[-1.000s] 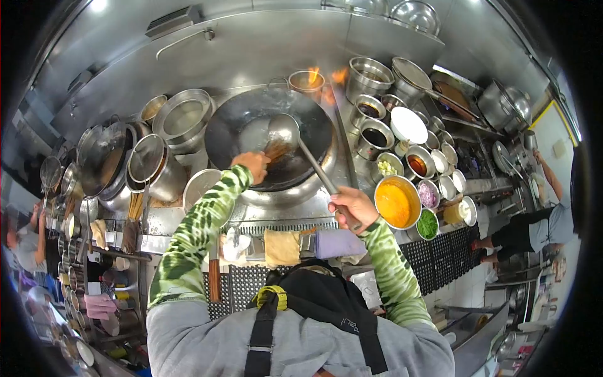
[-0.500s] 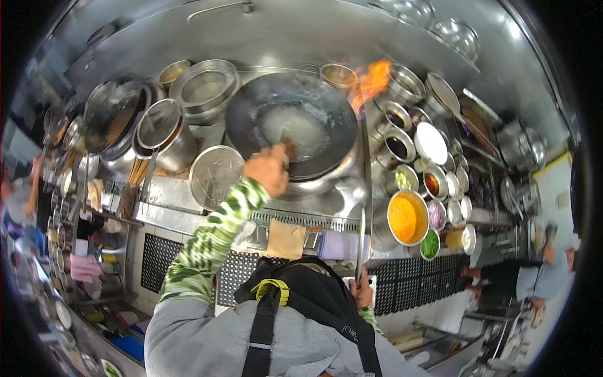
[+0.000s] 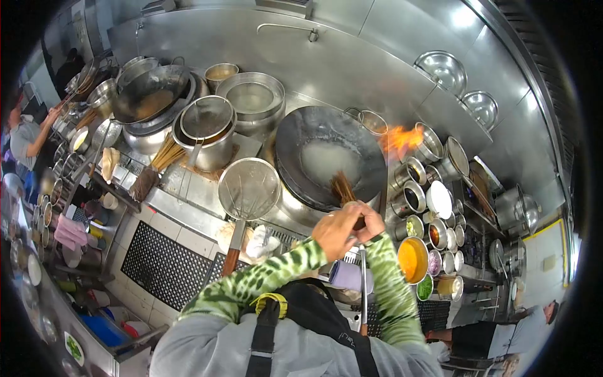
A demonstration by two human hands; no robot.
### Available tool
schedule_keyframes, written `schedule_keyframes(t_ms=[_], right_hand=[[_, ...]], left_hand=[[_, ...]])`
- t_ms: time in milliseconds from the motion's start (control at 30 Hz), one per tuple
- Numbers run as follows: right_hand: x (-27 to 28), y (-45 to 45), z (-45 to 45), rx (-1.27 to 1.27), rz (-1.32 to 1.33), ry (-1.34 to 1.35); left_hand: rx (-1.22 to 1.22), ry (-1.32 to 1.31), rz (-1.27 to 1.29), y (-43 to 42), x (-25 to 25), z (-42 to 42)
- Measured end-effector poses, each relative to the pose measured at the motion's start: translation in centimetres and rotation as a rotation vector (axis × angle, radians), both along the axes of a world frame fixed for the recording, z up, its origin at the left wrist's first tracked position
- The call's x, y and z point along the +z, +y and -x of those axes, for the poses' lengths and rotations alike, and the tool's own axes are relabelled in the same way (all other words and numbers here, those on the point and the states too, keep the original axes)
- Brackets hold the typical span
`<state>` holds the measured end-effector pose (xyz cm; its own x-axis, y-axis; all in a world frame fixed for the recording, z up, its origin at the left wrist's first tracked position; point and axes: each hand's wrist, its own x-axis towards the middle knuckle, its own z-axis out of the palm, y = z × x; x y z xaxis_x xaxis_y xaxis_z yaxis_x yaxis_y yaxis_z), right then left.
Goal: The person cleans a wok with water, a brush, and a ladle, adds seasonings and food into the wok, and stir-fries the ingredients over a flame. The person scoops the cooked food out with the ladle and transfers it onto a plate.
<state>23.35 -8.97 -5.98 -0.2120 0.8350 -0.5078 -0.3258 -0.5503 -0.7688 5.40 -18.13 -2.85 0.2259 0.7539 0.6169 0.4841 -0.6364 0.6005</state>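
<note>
A black wok point(image 3: 301, 135) sits on the stove with cloudy water in its bottom. The bristles of a bamboo wok brush point(image 3: 342, 187) stand against its near right wall. My left hand point(image 3: 336, 232) and my right hand point(image 3: 372, 223) meet at the brush's handle end, fingers closed around it. Where they overlap, the exact grip is hidden. Below my hands lies a long metal-handled tool point(image 3: 364, 289) with a wooden end, held by neither hand. A round mesh strainer point(image 3: 249, 188) with a wooden handle rests left of the wok.
Flame point(image 3: 402, 139) rises right of the wok. Farther right stand several containers, including a pot of orange liquid point(image 3: 412, 259) and a bowl of chopped greens point(image 3: 425, 288). A strainer-topped pot point(image 3: 210, 147) and a second wok point(image 3: 151, 94) are at left. Other people stand at both sides.
My right hand has left the long-handled tool and come up to the brush beside my left hand. The brush has shifted to the wok's near right side. The view has turned and tilted.
</note>
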Motion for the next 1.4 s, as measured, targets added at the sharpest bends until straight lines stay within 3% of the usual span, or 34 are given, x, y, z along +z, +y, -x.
schedule_keyframes(t_ms=[67,200,267,300,333,367,400,433,500,533,567,600,633,667,700,733,767,800,867,900,933,1000,1067,1100,1133,1167,1233,1267,1300,1333,1367,1400], right_hand=[[6.0,-0.5,-0.9,0.218,-0.110,-0.572],[7.7,9.9,-10.2,0.702,-0.708,-1.330],[15.1,11.5,-5.2,0.924,-0.360,-1.262],[15.5,13.5,-3.2,1.097,-0.344,-1.258],[13.1,16.9,-1.7,1.262,-0.455,-1.003],[12.5,18.2,2.3,1.375,-0.421,-0.992],[9.7,20.1,5.5,1.315,-0.461,-0.903],[8.5,18.4,9.0,0.866,-0.443,-0.872],[5.3,17.0,12.7,0.509,-0.506,-0.753],[4.5,15.7,12.8,0.504,-0.446,-0.740],[3.2,15.2,12.1,0.526,-0.799,-0.990],[3.9,14.3,9.9,0.752,-0.952,-1.055],[4.0,14.7,7.1,0.947,-0.998,-0.867],[7.0,14.1,5.0,1.048,-1.012,-0.863],[8.5,15.2,3.2,1.150,-0.954,-0.824],[13.8,14.1,4.2,1.204,-0.432,-0.979],[13.2,15.9,5.2,1.176,-0.437,-1.021],[11.3,18.6,6.0,1.143,-0.440,-1.065],[4.6,22.6,8.2,0.683,-0.517,-0.777],[5.9,20.0,8.8,0.590,-0.511,-0.764],[4.7,18.3,8.9,0.652,-0.681,-0.782],[2.4,15.0,9.1,0.728,-1.041,-0.812],[5.0,15.9,8.6,0.808,-1.070,-0.936],[5.1,18.4,8.9,0.661,-0.844,-0.904],[3.5,21.2,9.4,0.422,-0.854,-0.977],[1.8,24.1,10.0,0.178,-0.853,-1.031],[0.9,22.2,11.4,0.308,-0.859,-1.185],[0.4,20.5,12.4,0.368,-0.866,-1.261],[0.9,16.7,11.4,0.495,-1.093,-1.112],[2.2,12.7,9.8,0.610,-1.156,-0.923],[0.3,11.0,7.4,0.581,-1.421,-0.811],[2.9,10.3,5.3,0.742,-1.449,-0.914]], left_hand=[[0.112,0.196,0.138,-1.6,-2.7,3.8],[0.334,0.387,0.542,-5.0,-10.3,10.2],[0.466,0.550,0.578,-6.1,-11.8,11.4],[0.474,0.570,0.610,-6.3,-12.2,11.7],[0.465,0.608,0.656,-6.4,-12.5,11.8],[0.463,0.645,0.699,-6.3,-12.7,11.9],[0.465,0.680,0.743,-6.2,-13.0,11.9],[0.457,0.759,0.802,-5.8,-13.2,11.8],[0.422,0.796,0.892,-5.2,-13.7,11.5],[0.405,0.814,0.928,-4.7,-13.3,11.7],[0.408,0.846,0.954,-4.4,-12.8,11.6],[0.466,0.909,0.858,-4.7,-13.8,11.7],[0.473,0.943,0.886,-4.6,-14.4,11.8],[0.486,0.974,0.911,-4.1,-14.9,12.0],[0.479,1.008,0.917,-4.0,-15.3,12.1],[0.462,1.048,0.929,-3.8,-15.4,12.1],[0.332,0.976,1.062,-3.0,-11.3,11.3],[0.365,1.054,1.010,-2.8,-13.3,11.3],[0.406,1.093,1.116,-1.7,-14.5,10.7],[0.416,1.096,1.094,-1.5,-14.8,10.7],[0.425,1.102,1.074,-1.8,-15.0,10.9],[0.476,0.982,1.206,-0.9,-13.3,11.0],[0.348,0.688,1.201,-0.3,-10.7,12.6],[0.354,0.557,1.171,-0.3,-9.7,12.6],[0.343,0.394,1.026,-1.1,-11.4,13.6],[0.214,0.098,1.051,-1.6,-9.9,13.5],[-0.002,-0.422,1.162,-3.4,-9.5,14.4],[0.041,-0.767,1.034,-5.7,-12.6,14.6],[0.002,-0.973,0.954,-7.2,-12.0,14.4],[-0.045,-1.083,0.983,-9.7,-11.0,14.7],[-0.103,-1.158,0.885,-11.5,-10.2,14.4],[-0.016,-1.286,0.761,-12.4,-6.8,12.5]])
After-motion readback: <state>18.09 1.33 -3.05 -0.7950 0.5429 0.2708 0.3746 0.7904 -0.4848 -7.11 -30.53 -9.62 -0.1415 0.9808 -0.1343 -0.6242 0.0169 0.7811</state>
